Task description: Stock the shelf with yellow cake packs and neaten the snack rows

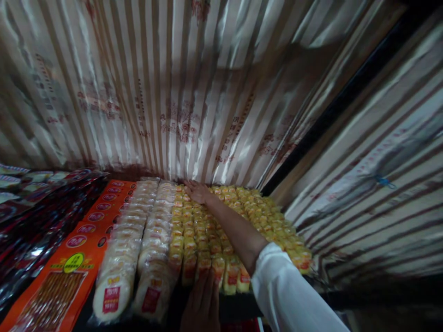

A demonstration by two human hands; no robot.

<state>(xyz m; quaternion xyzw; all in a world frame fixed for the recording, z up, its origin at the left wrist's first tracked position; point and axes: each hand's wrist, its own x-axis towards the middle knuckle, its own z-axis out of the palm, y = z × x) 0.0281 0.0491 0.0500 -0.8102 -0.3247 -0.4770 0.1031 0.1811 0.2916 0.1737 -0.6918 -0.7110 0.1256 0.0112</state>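
Rows of small yellow wrapped snack packs (238,207) stand close together on a dark shelf. My right hand (198,191) reaches over them, its white-sleeved arm crossing from the lower right. It lies with fingers stretched out on the packs at the back left of the block, by the wall. At the front edge, my left hand (203,297) is dim, with straight fingers pointing up against the lower ends of the front packs. Neither hand appears to hold a pack. Just left of the yellow packs are two rows of round, pale wrapped crackers (152,290).
Overlapping orange snack bags (78,251) lie left of the crackers. Dark glossy packets (41,230) fill the far left. A striped, printed plastic-like sheet (173,92) covers the back, with a dark slanting post (332,110) at right. A blue tie (384,181) hangs beyond it.
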